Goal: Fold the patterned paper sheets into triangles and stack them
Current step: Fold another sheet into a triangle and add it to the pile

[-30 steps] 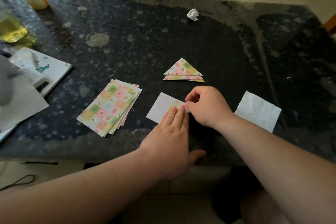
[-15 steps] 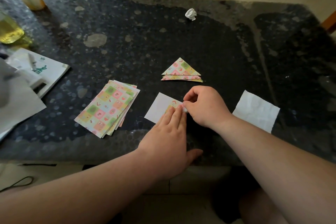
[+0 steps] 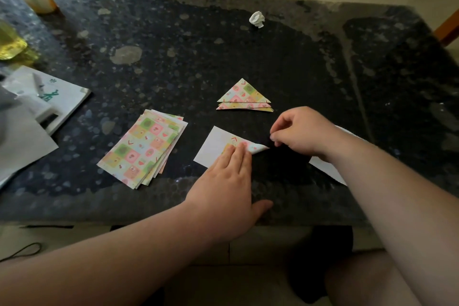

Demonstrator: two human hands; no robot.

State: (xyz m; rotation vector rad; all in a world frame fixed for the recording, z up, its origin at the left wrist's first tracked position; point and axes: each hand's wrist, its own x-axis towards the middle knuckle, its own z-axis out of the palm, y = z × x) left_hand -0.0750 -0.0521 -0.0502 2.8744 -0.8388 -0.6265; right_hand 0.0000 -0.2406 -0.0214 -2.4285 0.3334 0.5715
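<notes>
Our left hand (image 3: 223, 181) presses flat on the half-folded sheet (image 3: 213, 144) near the table (image 3: 248, 57) front edge; our right hand (image 3: 303, 131), curled and empty beside it, should align corners before creasing.

The half-folded sheet (image 3: 218, 144) lies white side up, one patterned corner turned over. The unfolded stack (image 3: 144, 149) fans out left, and the folded triangles (image 3: 244, 95) sit piled beyond.
</notes>
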